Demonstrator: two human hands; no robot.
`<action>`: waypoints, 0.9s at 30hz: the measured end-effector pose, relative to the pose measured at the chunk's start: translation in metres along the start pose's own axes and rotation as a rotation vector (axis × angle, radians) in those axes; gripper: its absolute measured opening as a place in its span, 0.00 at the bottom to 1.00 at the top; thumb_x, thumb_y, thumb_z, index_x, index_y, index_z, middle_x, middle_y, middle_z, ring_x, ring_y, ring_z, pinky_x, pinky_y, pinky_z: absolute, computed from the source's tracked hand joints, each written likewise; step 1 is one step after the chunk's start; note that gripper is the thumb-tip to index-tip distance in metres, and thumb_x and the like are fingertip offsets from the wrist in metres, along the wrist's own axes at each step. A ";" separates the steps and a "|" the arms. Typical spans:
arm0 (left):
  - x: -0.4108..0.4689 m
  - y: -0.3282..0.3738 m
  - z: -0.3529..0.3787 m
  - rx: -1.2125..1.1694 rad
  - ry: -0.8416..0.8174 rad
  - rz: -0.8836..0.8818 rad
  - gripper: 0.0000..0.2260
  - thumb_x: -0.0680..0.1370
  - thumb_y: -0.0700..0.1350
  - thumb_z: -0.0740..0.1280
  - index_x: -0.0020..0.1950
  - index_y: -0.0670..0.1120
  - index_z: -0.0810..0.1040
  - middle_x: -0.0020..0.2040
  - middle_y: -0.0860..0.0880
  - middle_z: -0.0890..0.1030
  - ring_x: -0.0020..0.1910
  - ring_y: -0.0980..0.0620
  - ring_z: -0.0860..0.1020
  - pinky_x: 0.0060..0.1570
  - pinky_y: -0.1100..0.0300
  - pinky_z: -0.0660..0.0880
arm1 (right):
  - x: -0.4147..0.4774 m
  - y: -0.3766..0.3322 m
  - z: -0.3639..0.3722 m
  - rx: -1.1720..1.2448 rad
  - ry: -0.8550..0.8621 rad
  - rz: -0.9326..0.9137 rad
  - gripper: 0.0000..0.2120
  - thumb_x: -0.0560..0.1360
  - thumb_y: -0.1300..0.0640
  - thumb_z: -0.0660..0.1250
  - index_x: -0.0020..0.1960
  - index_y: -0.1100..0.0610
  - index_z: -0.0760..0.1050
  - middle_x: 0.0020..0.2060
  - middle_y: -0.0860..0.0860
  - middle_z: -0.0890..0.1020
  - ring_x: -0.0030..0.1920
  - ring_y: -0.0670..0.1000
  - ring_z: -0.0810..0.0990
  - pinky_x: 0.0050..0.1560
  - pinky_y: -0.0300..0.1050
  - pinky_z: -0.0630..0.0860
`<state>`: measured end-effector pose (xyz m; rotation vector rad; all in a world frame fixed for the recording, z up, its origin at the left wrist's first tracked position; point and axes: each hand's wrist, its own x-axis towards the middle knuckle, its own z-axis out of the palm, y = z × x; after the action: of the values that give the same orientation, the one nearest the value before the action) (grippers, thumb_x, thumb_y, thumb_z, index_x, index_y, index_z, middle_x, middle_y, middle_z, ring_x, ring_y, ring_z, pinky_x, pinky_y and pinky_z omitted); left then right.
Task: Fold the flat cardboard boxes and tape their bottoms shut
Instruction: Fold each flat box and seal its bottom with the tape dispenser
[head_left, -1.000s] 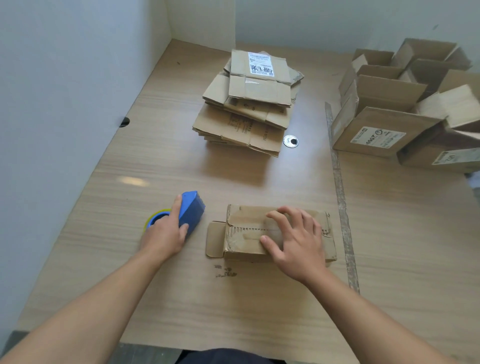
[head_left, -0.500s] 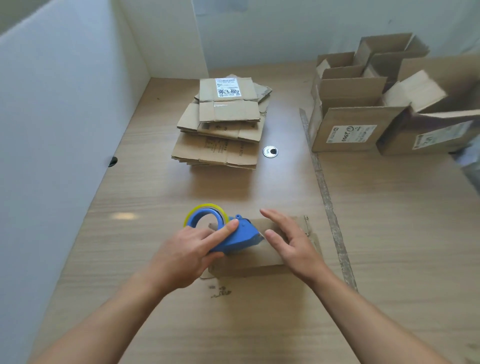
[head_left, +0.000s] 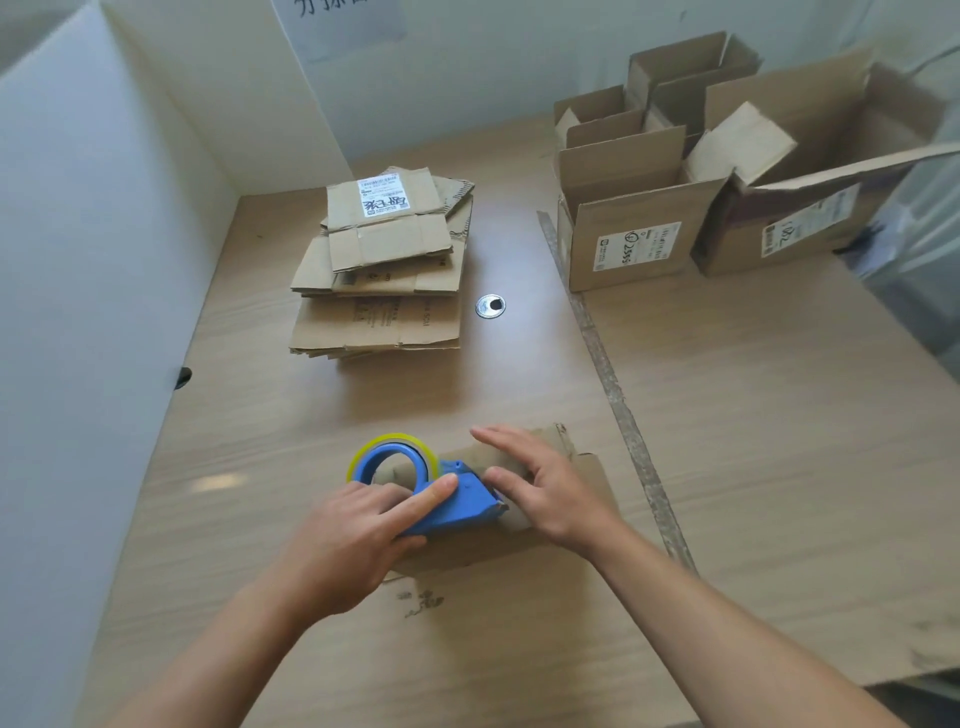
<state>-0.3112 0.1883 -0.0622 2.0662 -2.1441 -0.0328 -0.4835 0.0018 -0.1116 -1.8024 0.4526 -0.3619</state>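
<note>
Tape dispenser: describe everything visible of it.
The tape dispenser is blue plastic, with a round hoop carrying a yellowish tape roll at its left end and a wedge-shaped body tapering rightward. It lies atop the box, gripped by the left hand, forefinger stretched along its top. The right hand rests flat on the box beside its tip.

This looks like a packing station. A wood-grain desk (head_left: 753, 415) stands between white partitions (head_left: 78, 260), with a stack of flattened cartons (head_left: 384, 291) at twelve o'clock, open labelled boxes (head_left: 639, 223) at two o'clock, and a paper notice (head_left: 343, 26) on the wall.
</note>
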 end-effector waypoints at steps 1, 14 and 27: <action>-0.001 0.000 0.000 0.009 -0.003 0.011 0.23 0.84 0.57 0.48 0.80 0.59 0.51 0.44 0.54 0.79 0.39 0.51 0.76 0.41 0.62 0.69 | 0.001 0.001 0.001 -0.020 -0.016 -0.012 0.17 0.80 0.58 0.66 0.66 0.45 0.76 0.66 0.39 0.74 0.71 0.38 0.66 0.73 0.35 0.60; -0.016 -0.006 -0.008 0.101 0.025 0.042 0.29 0.81 0.47 0.60 0.80 0.58 0.53 0.44 0.52 0.77 0.36 0.47 0.76 0.40 0.56 0.76 | -0.005 0.002 0.003 0.056 0.063 -0.019 0.09 0.78 0.54 0.66 0.56 0.44 0.78 0.61 0.40 0.79 0.70 0.37 0.68 0.71 0.40 0.65; -0.005 -0.009 -0.009 0.261 0.061 0.171 0.35 0.74 0.33 0.61 0.78 0.57 0.61 0.43 0.48 0.77 0.38 0.47 0.73 0.44 0.55 0.73 | -0.017 0.009 0.010 -0.028 0.065 -0.154 0.15 0.77 0.47 0.64 0.59 0.49 0.83 0.61 0.41 0.79 0.70 0.43 0.69 0.71 0.50 0.66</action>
<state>-0.3011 0.1942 -0.0551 1.9705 -2.3867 0.3433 -0.4945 0.0160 -0.1233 -1.8621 0.3659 -0.5246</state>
